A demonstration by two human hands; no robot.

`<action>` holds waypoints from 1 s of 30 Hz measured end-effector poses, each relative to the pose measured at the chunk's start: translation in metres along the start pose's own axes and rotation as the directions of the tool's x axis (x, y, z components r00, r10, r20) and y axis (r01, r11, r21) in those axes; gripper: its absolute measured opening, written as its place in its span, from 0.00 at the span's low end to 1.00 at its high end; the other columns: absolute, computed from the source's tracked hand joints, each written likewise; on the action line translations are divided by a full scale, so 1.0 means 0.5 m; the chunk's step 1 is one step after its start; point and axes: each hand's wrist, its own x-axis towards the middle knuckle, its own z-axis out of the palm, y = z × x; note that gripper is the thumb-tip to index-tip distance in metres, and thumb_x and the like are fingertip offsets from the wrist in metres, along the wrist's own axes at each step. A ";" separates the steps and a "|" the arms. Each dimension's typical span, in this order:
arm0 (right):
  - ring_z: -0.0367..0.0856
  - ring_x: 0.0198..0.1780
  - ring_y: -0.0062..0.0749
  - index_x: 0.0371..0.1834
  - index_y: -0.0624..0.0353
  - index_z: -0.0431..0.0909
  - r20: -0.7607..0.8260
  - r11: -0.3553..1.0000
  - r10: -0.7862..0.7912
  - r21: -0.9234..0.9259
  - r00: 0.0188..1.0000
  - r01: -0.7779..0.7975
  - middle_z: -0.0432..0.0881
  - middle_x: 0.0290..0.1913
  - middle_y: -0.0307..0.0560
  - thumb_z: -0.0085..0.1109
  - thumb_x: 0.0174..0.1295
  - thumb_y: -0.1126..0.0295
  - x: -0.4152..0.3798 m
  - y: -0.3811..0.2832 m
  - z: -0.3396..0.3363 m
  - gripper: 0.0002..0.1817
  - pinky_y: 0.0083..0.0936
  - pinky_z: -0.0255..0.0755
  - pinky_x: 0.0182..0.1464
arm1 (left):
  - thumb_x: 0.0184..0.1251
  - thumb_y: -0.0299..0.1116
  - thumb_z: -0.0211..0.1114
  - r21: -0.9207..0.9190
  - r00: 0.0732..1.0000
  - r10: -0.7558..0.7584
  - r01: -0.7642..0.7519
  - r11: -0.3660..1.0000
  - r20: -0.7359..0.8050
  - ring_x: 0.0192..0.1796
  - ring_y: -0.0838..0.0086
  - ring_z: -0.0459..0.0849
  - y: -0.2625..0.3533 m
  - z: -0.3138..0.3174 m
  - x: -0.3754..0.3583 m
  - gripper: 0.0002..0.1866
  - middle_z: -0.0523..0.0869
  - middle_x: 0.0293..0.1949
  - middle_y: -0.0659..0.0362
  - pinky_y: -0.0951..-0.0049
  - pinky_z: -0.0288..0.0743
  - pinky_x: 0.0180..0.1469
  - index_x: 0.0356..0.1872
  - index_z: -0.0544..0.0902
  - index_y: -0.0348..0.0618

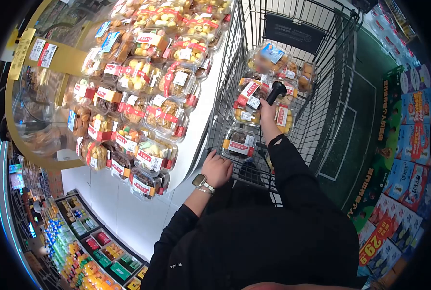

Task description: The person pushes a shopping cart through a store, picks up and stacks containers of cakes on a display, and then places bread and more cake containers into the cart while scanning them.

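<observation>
My left hand, a watch on its wrist, grips the near rim of a metal shopping cart. My right hand reaches into the cart and holds a black handheld scanner, pointed at clear plastic boxes of pastries with red and white labels. Another boxed pastry lies in the cart close to my left hand. Both arms wear black sleeves.
A white display table to the left is stacked with several clear boxes of baked goods. Blue and red cartons line the right side. Shelves of drinks and packaged goods sit at lower left.
</observation>
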 end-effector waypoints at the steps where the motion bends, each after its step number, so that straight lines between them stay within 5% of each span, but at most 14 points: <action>1: 0.73 0.20 0.26 0.31 0.60 0.70 0.094 0.998 0.057 0.031 0.994 -0.060 0.73 0.23 0.40 0.65 0.48 0.69 -0.011 -0.017 -0.012 0.13 0.23 0.65 0.19 | 0.56 0.37 0.58 0.013 1.000 -0.004 0.003 1.000 0.020 0.35 0.67 0.79 0.001 -0.002 -0.001 0.08 0.80 0.23 0.60 0.61 0.63 0.60 0.22 0.80 0.49; 2: 0.74 0.21 0.27 0.31 0.61 0.70 0.188 0.991 0.109 0.055 0.976 -0.121 0.72 0.23 0.40 0.65 0.48 0.69 -0.025 -0.033 -0.022 0.14 0.25 0.66 0.19 | 0.56 0.37 0.58 0.010 1.000 -0.013 0.013 1.000 0.010 0.35 0.67 0.79 0.002 -0.001 0.000 0.08 0.80 0.23 0.60 0.61 0.63 0.60 0.22 0.80 0.49; 4: 0.75 0.23 0.27 0.35 0.62 0.69 0.181 0.998 -0.064 0.028 0.981 0.060 0.73 0.24 0.41 0.66 0.48 0.68 -0.024 -0.029 -0.036 0.17 0.24 0.66 0.18 | 0.57 0.38 0.57 0.003 1.000 0.013 -0.013 1.000 -0.009 0.35 0.67 0.79 0.001 -0.002 -0.002 0.09 0.80 0.22 0.60 0.61 0.62 0.60 0.22 0.80 0.49; 6: 0.70 0.18 0.24 0.29 0.59 0.69 0.202 0.970 -0.111 -0.190 0.973 0.151 0.72 0.22 0.40 0.66 0.48 0.66 -0.084 -0.102 -0.079 0.15 0.22 0.62 0.16 | 0.58 0.38 0.56 0.054 0.998 -0.044 0.043 0.998 0.033 0.35 0.68 0.78 -0.003 -0.008 -0.005 0.09 0.80 0.23 0.62 0.61 0.63 0.60 0.23 0.79 0.49; 8: 0.71 0.24 0.21 0.38 0.54 0.71 0.445 0.981 0.143 0.054 0.884 -0.186 0.72 0.26 0.37 0.66 0.47 0.65 -0.036 -0.051 -0.112 0.17 0.22 0.64 0.21 | 0.59 0.38 0.54 0.017 0.996 0.028 -0.030 0.999 0.084 0.34 0.67 0.78 -0.006 -0.011 -0.008 0.09 0.79 0.22 0.60 0.61 0.62 0.59 0.23 0.78 0.49; 12: 0.79 0.44 0.29 0.40 0.53 0.71 0.468 0.961 0.191 0.092 0.863 -0.262 0.79 0.40 0.39 0.60 0.54 0.66 -0.146 -0.133 -0.155 0.13 0.24 0.73 0.34 | 0.60 0.37 0.54 -0.070 0.999 0.034 -0.035 0.997 -0.016 0.38 0.66 0.78 -0.019 0.008 -0.029 0.08 0.80 0.26 0.60 0.61 0.65 0.56 0.29 0.79 0.47; 15: 0.76 0.55 0.39 0.44 0.58 0.70 0.661 0.926 0.184 0.132 0.728 -0.354 0.76 0.51 0.47 0.57 0.56 0.69 -0.233 -0.176 -0.188 0.13 0.33 0.74 0.47 | 0.62 0.30 0.55 -0.604 0.980 -0.121 0.002 0.797 -0.156 0.48 0.62 0.77 -0.022 -0.031 -0.064 0.12 0.81 0.41 0.55 0.66 0.68 0.54 0.46 0.79 0.42; 16: 0.74 0.56 0.43 0.45 0.59 0.69 0.729 0.934 0.144 0.123 0.669 -0.335 0.76 0.52 0.49 0.56 0.56 0.70 -0.277 -0.191 -0.196 0.14 0.37 0.72 0.50 | 0.62 0.30 0.55 -0.605 0.975 -0.137 0.003 0.796 -0.176 0.48 0.62 0.77 -0.026 -0.065 -0.091 0.12 0.81 0.41 0.55 0.66 0.68 0.54 0.46 0.79 0.42; 20: 0.74 0.56 0.50 0.47 0.62 0.67 0.880 0.964 0.011 0.117 0.476 -0.238 0.75 0.53 0.57 0.56 0.56 0.71 -0.439 -0.221 -0.194 0.16 0.41 0.70 0.54 | 0.65 0.31 0.53 -0.716 0.789 -0.520 0.154 0.681 -0.326 0.51 0.67 0.77 -0.104 -0.196 -0.251 0.13 0.81 0.45 0.54 0.70 0.67 0.56 0.48 0.77 0.39; 22: 0.74 0.55 0.50 0.47 0.63 0.67 0.909 0.988 -0.046 0.104 0.414 -0.117 0.75 0.52 0.60 0.56 0.55 0.72 -0.515 -0.229 -0.169 0.17 0.40 0.69 0.55 | 0.67 0.31 0.53 -0.831 0.662 -0.705 0.222 0.509 -0.255 0.51 0.72 0.77 -0.163 -0.214 -0.341 0.14 0.81 0.46 0.56 0.73 0.68 0.55 0.50 0.76 0.39; 24: 0.75 0.54 0.45 0.48 0.63 0.67 0.923 0.999 -0.033 0.030 0.383 0.013 0.75 0.51 0.59 0.56 0.53 0.71 -0.582 -0.242 -0.135 0.19 0.37 0.67 0.57 | 0.69 0.32 0.52 -0.943 0.486 -0.838 0.074 0.325 -0.250 0.49 0.77 0.77 -0.224 -0.200 -0.429 0.14 0.80 0.46 0.58 0.76 0.69 0.53 0.53 0.74 0.40; 27: 0.70 0.59 0.40 0.47 0.62 0.68 0.952 0.991 -0.030 -0.011 0.304 0.135 0.75 0.54 0.56 0.58 0.52 0.70 -0.616 -0.213 -0.078 0.19 0.35 0.59 0.62 | 0.70 0.34 0.50 -0.947 0.328 -0.890 -0.057 0.315 -0.315 0.48 0.77 0.77 -0.288 -0.219 -0.540 0.15 0.80 0.47 0.60 0.77 0.70 0.51 0.55 0.72 0.43; 29: 0.71 0.57 0.36 0.48 0.62 0.68 0.962 0.991 -0.028 -0.010 0.271 0.136 0.74 0.54 0.55 0.58 0.52 0.72 -0.653 -0.202 -0.037 0.19 0.30 0.60 0.59 | 0.71 0.37 0.49 -0.972 0.118 -0.970 0.071 0.222 -0.213 0.48 0.78 0.77 -0.326 -0.234 -0.597 0.17 0.79 0.49 0.60 0.77 0.70 0.50 0.58 0.70 0.44; 30: 0.72 0.55 0.32 0.49 0.61 0.67 0.969 0.991 -0.022 -0.011 0.246 0.132 0.74 0.55 0.54 0.58 0.52 0.74 -0.670 -0.197 -0.016 0.20 0.26 0.61 0.57 | 0.71 0.37 0.49 -0.972 0.115 -0.969 0.065 0.227 -0.219 0.48 0.78 0.77 -0.345 -0.245 -0.613 0.17 0.79 0.49 0.60 0.77 0.70 0.50 0.58 0.70 0.44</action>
